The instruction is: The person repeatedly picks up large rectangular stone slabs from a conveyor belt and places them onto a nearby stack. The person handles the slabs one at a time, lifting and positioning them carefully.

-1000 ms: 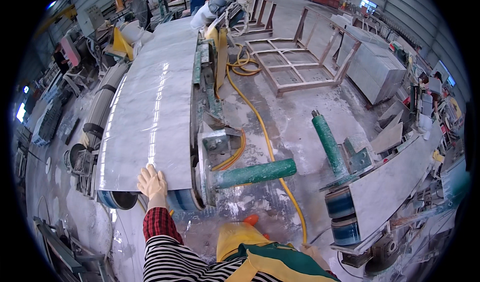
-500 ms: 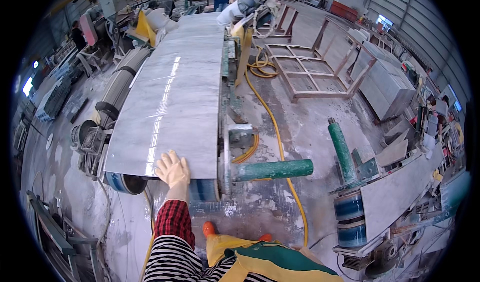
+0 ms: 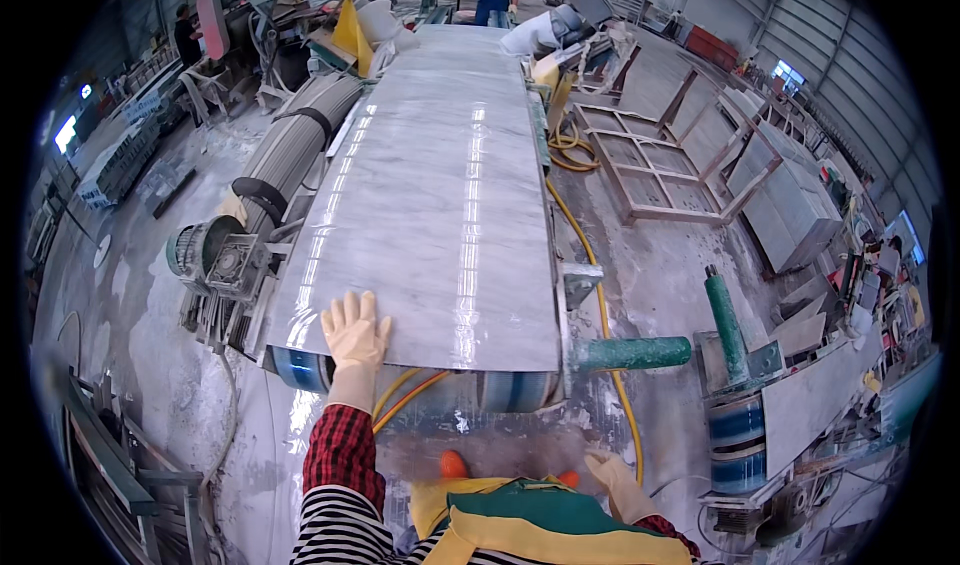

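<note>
A long, polished grey-white stone slab (image 3: 420, 205) lies flat on a roller conveyor, with light streaks reflected on it. My left hand (image 3: 357, 333), in a pale rubber glove, rests on top of the slab's near edge, left of its middle. Its fingers are spread, with nothing in them. Under that edge show blue rollers: a left one (image 3: 300, 367) and a right one (image 3: 515, 390). At the lower right, well away from the slab, my right hand (image 3: 615, 480) hangs in a like glove over the floor. Its fingers look loosely stretched and hold nothing I can see.
A green roller arm (image 3: 635, 353) juts out right of the slab. A yellow hose (image 3: 612, 335) runs along the floor there. A motor (image 3: 210, 255) sits on the left side. Beyond are a metal frame (image 3: 655, 165) and a person in a blue apron (image 3: 495, 0) at the far end.
My view has shifted, so the slab appears wider and farther right. My left hand now rests nearer the slab's left corner. My right hand has come into view at the lower right.
</note>
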Demonstrator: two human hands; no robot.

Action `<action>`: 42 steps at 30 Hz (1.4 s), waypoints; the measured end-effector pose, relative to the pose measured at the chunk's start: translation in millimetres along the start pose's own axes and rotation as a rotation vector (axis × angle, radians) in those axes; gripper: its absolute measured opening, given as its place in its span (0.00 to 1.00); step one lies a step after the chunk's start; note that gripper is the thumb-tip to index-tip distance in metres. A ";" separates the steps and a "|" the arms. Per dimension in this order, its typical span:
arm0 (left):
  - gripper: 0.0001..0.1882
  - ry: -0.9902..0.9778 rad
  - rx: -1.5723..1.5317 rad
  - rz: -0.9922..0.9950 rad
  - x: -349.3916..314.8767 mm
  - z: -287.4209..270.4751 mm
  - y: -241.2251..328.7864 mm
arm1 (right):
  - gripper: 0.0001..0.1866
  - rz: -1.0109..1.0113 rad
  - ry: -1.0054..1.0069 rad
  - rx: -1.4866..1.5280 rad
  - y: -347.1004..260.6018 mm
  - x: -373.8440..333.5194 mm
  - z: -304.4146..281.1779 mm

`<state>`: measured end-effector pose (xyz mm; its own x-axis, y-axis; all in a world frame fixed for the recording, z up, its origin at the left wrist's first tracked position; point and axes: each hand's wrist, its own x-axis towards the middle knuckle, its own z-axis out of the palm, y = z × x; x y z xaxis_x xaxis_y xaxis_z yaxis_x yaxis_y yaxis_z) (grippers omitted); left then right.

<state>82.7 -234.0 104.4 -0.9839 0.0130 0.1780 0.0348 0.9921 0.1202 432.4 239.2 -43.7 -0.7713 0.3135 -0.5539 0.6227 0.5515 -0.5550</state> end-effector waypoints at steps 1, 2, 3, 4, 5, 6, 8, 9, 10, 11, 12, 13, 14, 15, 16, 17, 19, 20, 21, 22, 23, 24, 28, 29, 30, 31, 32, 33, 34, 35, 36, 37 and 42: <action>0.33 0.009 0.007 -0.020 3.2 0.2 -16.6 | 0.20 -0.024 0.072 0.019 -19.6 6.6 1.7; 0.34 -0.017 -0.015 -0.031 5.6 -14.1 -23.1 | 0.21 -0.040 0.147 0.038 -34.5 12.5 2.6; 0.34 -0.019 -0.052 -0.019 9.1 -17.1 -29.8 | 0.22 -0.057 0.223 0.055 -49.3 19.8 1.7; 0.34 -0.019 -0.080 -0.024 7.9 -17.7 -42.0 | 0.21 -0.072 0.257 0.050 -94.0 15.7 -6.4; 0.34 -0.019 -0.106 -0.042 4.0 -16.8 -56.2 | 0.21 -0.095 0.283 0.040 -161.1 -1.7 -21.7; 0.35 0.016 -0.081 -0.036 2.7 -11.9 -58.5 | 0.20 -0.110 0.323 0.033 -200.6 -11.5 -32.3; 0.35 0.084 -0.070 -0.032 4.7 -0.9 -57.5 | 0.22 -0.434 0.518 -0.106 -214.4 9.7 -31.2; 0.36 0.121 -0.060 -0.032 5.1 4.0 -56.7 | 0.23 -0.604 0.607 -0.172 -219.1 21.3 -30.8; 0.37 0.122 -0.060 -0.031 6.0 5.3 -58.2 | 0.24 -0.690 0.599 -0.233 -234.3 31.3 -31.7; 0.36 0.107 -0.071 -0.040 4.8 6.5 -58.6 | 0.26 -0.777 0.591 -0.295 -250.4 43.4 -34.2; 0.36 0.092 -0.081 -0.048 5.2 5.5 -58.5 | 0.28 -0.864 0.584 -0.353 -267.9 55.5 -35.9; 0.36 0.078 -0.088 -0.053 5.8 2.2 -57.7 | 0.30 -0.881 0.585 -0.415 -285.5 63.9 -35.4; 0.36 0.073 -0.088 -0.045 5.9 -2.1 -57.1 | 0.31 -0.898 0.587 -0.478 -302.6 71.6 -34.5; 0.36 0.075 -0.089 -0.049 5.7 -3.6 -56.6 | 0.32 -0.913 0.590 -0.534 -317.0 78.8 -32.3; 0.36 0.080 -0.087 -0.048 5.0 -3.7 -56.4 | 0.33 -0.893 0.569 -0.573 -327.0 89.0 -29.5; 0.36 0.083 -0.081 -0.041 6.0 -2.3 -57.0 | 0.33 -0.908 0.578 -0.557 -329.9 102.1 -21.7; 0.38 0.104 -0.022 -0.021 6.7 -1.0 -56.8 | 0.33 -0.933 0.598 -0.528 -337.1 125.4 -8.0; 0.38 0.092 -0.012 -0.022 4.8 -1.5 -56.9 | 0.33 -0.933 0.605 -0.533 -344.0 129.7 -2.4; 0.38 0.080 -0.003 -0.023 5.4 -3.4 -58.3 | 0.33 -0.932 0.613 -0.537 -349.8 132.8 1.8; 0.39 0.065 -0.026 -0.021 3.4 -2.4 -59.1 | 0.33 -0.928 0.615 -0.553 -353.1 131.9 3.3; 0.40 0.056 -0.030 -0.017 4.8 -2.0 -59.8 | 0.33 -0.910 0.599 -0.547 -355.8 130.5 3.6; 0.40 0.046 -0.034 -0.012 6.7 -1.8 -60.4 | 0.33 -0.890 0.584 -0.540 -358.1 128.3 2.8; 0.44 0.034 -0.019 -0.048 14.4 -11.7 -61.4 | 0.33 -0.855 0.539 -0.519 -363.5 120.1 -0.2; 0.45 0.039 -0.014 -0.064 19.9 -11.2 -65.5 | 0.32 -0.874 0.547 -0.502 -363.6 120.3 0.8; 0.46 0.044 -0.009 -0.076 27.0 -9.5 -73.4 | 0.32 -0.889 0.555 -0.483 -363.7 120.5 2.6; 0.47 0.056 -0.017 -0.092 37.6 -9.6 -75.7 | 0.32 -0.908 0.572 -0.478 -366.2 121.1 -1.5; 0.47 -0.006 -0.033 -0.104 48.0 -15.7 -77.9 | 0.32 -0.897 0.555 -0.472 -368.5 119.0 -3.3; 0.47 -0.022 -0.034 -0.088 56.7 -13.5 -83.7 | 0.31 -0.885 0.538 -0.465 -371.8 114.8 -3.2; 0.47 -0.037 -0.042 -0.070 66.8 -11.1 -86.2 | 0.31 -0.872 0.525 -0.464 -374.5 112.7 -5.2; 0.47 -0.052 -0.049 -0.051 76.8 -8.6 -87.4 | 0.31 -0.873 0.538 -0.457 -375.8 112.8 -6.1; 0.44 -0.058 -0.035 -0.037 86.1 -6.7 -88.7 | 0.30 -0.874 0.551 -0.450 -377.2 112.8 -6.1; 0.43 -0.009 -0.033 -0.008 93.4 -0.7 -88.9 | 0.30 -0.869 0.558 -0.447 -376.5 110.2 -4.4; 0.36 0.049 -0.049 0.249 134.2 12.2 -81.2 | 0.28 -0.848 0.581 -0.400 -382.0 108.2 -5.4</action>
<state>-54.3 -311.3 106.7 -0.9344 0.2484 0.2553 0.2841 0.9520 0.1137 110.4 66.6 111.7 -0.9377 -0.0271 0.3464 -0.1445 0.9371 -0.3179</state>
